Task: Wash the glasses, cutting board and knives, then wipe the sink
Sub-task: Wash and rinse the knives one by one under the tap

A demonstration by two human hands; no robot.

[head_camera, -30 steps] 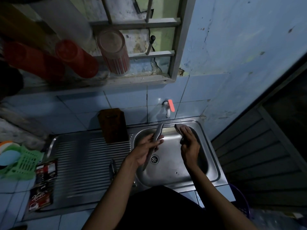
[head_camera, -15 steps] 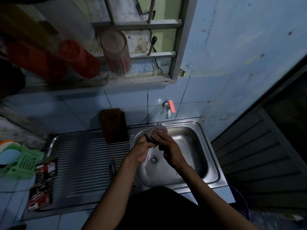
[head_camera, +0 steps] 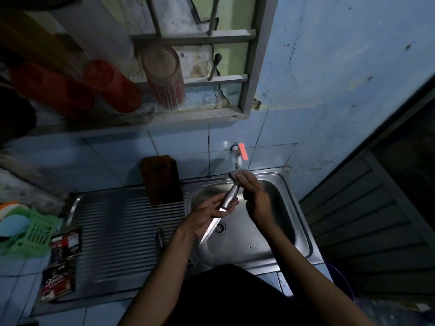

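Knife (head_camera: pixel 221 212) held over sink (head_camera: pixel 303 234), blade angled down toward drain, presumably so runoff falls into basin. Left hand (head_camera: pixel 208 215) fingers curled round handle–blade junction; right hand (head_camera: pixel 253 194) fingers pressing sponge (head_camera: pixel 236 174) onto handle end, wrist raised, just below tap (head_camera: pixel 239 154).

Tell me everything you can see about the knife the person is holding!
The knife is all silvery metal, with a rounded grey handle, a dark band where handle meets blade, and a slim pointed blade. It hangs over the sink basin, slanting, tip pointing down toward the person, near the drain. The left hand holds it around where handle and blade join. The right hand presses a small pale sponge against the far end of the handle, under the tap.
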